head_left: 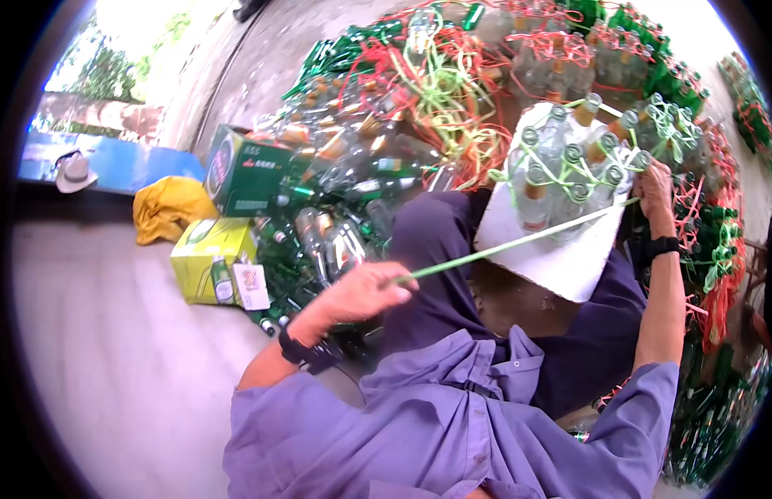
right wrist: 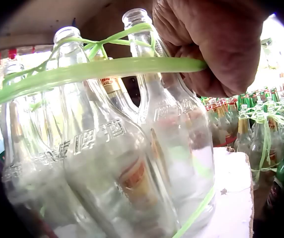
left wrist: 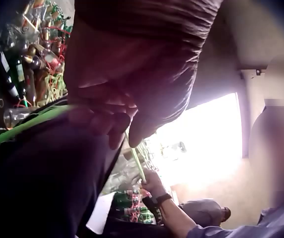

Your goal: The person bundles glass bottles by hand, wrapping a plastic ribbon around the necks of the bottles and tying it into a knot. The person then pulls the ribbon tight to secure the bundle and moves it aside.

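Observation:
A bundle of several clear glass bottles point(head_left: 561, 170) stands on a white board point(head_left: 561, 266) across my lap, tied with green plastic strap. My left hand point(head_left: 365, 291) grips the green strap point(head_left: 511, 244) and holds it taut toward my body. My right hand point(head_left: 655, 187) holds the strap's other end at the bundle's right edge. In the right wrist view the right hand point(right wrist: 216, 44) pinches the strap point(right wrist: 92, 72) against the bottle necks point(right wrist: 142, 29). In the left wrist view the left hand point(left wrist: 117, 114) is a dark blur with the strap point(left wrist: 138, 163) running out of it.
A heap of loose bottles point(head_left: 336, 208) lies ahead on the left with green cartons point(head_left: 244, 170) and a yellow carton point(head_left: 211, 258). Tied bundles with red and green straps point(head_left: 569, 50) are stacked behind and to the right point(head_left: 719, 249). A yellow cloth point(head_left: 165, 208) lies on the floor.

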The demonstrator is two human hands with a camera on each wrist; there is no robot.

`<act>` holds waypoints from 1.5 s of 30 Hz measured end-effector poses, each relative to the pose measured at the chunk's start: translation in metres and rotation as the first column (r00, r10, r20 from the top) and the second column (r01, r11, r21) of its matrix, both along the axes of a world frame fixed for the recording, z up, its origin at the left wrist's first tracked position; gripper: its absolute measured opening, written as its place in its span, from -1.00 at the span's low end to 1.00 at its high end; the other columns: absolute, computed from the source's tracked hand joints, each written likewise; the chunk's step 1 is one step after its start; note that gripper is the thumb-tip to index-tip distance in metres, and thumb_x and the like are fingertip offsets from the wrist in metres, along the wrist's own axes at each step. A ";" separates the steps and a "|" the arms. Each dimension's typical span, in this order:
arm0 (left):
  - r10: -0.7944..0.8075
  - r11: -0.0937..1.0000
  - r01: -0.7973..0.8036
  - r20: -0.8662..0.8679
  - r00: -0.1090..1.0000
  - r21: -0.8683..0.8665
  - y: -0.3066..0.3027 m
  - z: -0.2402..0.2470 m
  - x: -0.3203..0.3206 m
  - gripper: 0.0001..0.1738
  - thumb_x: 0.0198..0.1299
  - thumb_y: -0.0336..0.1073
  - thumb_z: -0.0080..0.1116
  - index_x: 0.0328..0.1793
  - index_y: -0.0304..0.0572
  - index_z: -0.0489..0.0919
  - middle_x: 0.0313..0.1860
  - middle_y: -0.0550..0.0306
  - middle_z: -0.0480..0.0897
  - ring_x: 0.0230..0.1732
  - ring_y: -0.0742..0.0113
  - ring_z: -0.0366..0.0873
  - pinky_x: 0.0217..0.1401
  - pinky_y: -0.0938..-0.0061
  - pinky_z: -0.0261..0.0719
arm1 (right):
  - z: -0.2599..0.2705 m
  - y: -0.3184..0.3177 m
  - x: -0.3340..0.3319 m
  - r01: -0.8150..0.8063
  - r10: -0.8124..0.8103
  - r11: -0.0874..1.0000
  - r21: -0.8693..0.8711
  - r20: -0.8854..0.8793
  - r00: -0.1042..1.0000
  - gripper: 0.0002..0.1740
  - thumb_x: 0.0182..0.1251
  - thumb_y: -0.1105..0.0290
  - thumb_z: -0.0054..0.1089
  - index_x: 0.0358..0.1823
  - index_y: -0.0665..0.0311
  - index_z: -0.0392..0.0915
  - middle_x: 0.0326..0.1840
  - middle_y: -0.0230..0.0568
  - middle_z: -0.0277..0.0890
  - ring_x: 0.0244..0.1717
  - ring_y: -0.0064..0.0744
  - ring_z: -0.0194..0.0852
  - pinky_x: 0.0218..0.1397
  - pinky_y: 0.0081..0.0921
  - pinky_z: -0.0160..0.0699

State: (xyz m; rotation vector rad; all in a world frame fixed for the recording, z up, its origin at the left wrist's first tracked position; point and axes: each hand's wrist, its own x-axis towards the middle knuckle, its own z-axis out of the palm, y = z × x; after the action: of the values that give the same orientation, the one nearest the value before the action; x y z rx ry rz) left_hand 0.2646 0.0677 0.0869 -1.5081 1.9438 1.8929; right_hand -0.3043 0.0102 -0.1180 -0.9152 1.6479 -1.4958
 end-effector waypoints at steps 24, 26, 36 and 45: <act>0.714 0.638 -0.741 -0.199 0.672 -0.211 0.020 -0.135 0.151 -0.59 0.53 -0.14 0.03 -0.38 -0.24 0.51 -0.59 0.22 0.44 -0.62 0.48 0.34 -0.34 0.44 0.59 | -0.057 -0.009 -0.066 0.036 -0.074 0.984 0.174 0.216 0.974 -0.78 0.44 0.30 0.03 -0.44 0.05 0.39 -0.64 -0.54 0.20 -0.75 -0.65 0.05 -0.69 -0.59 -0.01; 0.654 0.634 -0.694 -0.244 0.716 -0.341 0.003 -0.094 0.143 -0.56 0.53 -0.11 0.04 -0.42 -0.22 0.48 -0.66 0.25 0.34 -0.69 0.49 0.21 -0.39 0.43 0.54 | -0.051 -0.009 -0.063 0.045 -0.088 0.981 0.189 0.226 0.970 -0.79 0.43 0.33 0.00 -0.45 0.06 0.39 -0.64 -0.53 0.20 -0.76 -0.64 0.04 -0.69 -0.58 -0.01; 0.806 0.462 -0.887 -0.419 0.418 0.004 -0.018 -0.091 0.119 -0.64 0.46 -0.22 0.09 -0.45 -0.17 0.44 -0.64 0.28 0.35 -0.70 0.53 0.20 -0.60 0.51 0.31 | -0.052 -0.007 -0.061 0.050 -0.076 0.980 0.192 0.133 0.988 -0.78 0.42 0.31 -0.01 -0.46 0.08 0.40 -0.63 -0.52 0.24 -0.73 -0.64 0.06 -0.67 -0.57 -0.04; 0.855 0.512 -0.856 -0.130 0.501 0.069 0.043 -0.151 0.109 -0.61 0.40 -0.04 0.22 -0.43 -0.09 0.51 -0.68 0.44 0.32 -0.76 0.61 0.14 -0.69 0.59 -0.01 | -0.048 -0.007 -0.060 0.094 -0.132 0.976 0.197 0.187 0.973 -0.80 0.45 0.28 0.02 -0.37 0.10 0.53 -0.60 -0.54 0.23 -0.70 -0.66 0.08 -0.64 -0.60 -0.01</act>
State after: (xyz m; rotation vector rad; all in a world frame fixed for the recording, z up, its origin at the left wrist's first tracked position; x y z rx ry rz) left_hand 0.3739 0.1111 -0.0641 -2.7740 1.2362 2.3150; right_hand -0.3645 0.0032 -0.1655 -0.5583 1.6815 -1.4286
